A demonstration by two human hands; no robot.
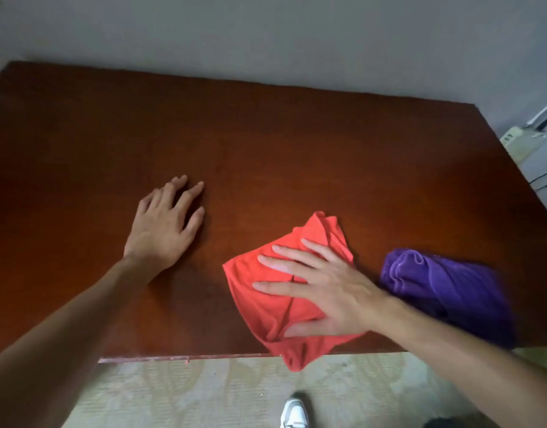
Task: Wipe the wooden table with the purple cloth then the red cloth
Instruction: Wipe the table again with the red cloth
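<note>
Red cloth [266,304] under splayed right fingers [284,268]; left fingers [185,193] spread (purple cloth [445,285] aside).

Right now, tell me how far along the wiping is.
The purple cloth lies bunched, set aside at the right, so its pass looks done. The right hand presses flat on the red cloth near the table's front edge; the left hand rests flat. The red pass remains.

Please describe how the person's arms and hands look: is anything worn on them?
Both forearms are bare, with no sleeves in view. The left hand and the right hand wear no gloves, and no rings, watch or bracelet can be seen. The nails look short and unpainted. No markings show on either arm.
</note>
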